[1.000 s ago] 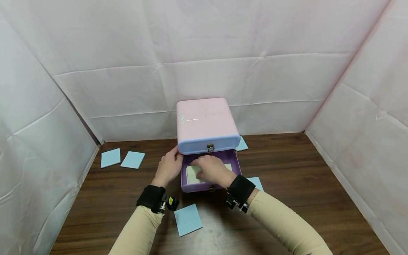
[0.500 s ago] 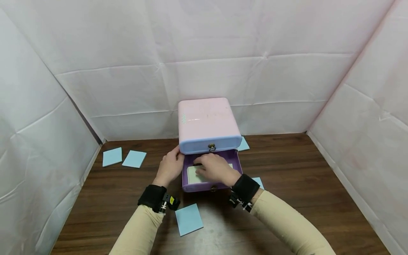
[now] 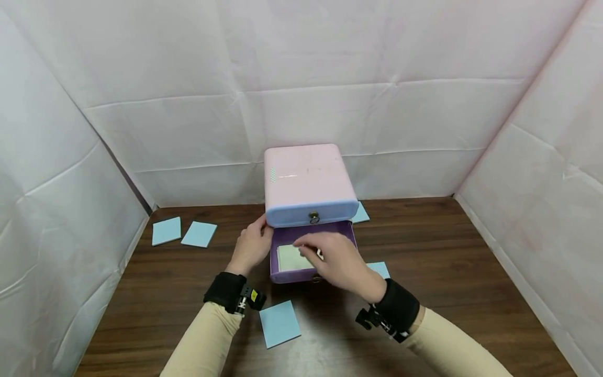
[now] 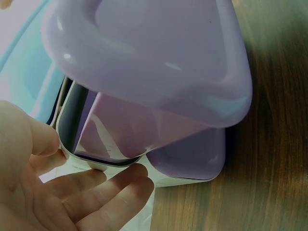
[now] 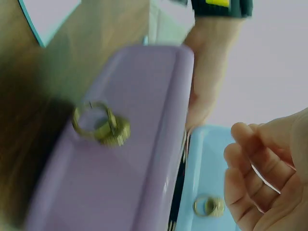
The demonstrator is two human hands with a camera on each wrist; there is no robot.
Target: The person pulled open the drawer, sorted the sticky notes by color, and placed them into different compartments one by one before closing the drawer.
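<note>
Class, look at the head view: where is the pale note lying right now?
The pale note lies inside the open purple drawer below the pink box, between the left hand on the box's side and the right hand above the drawer.

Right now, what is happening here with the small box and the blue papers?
A person works at a small pink drawer box on a wooden table. The left hand rests against the box's left side. The right hand hovers over the open purple bottom drawer, where a pale note lies; it seems to hold nothing. Blue notes lie scattered on the table.
</note>
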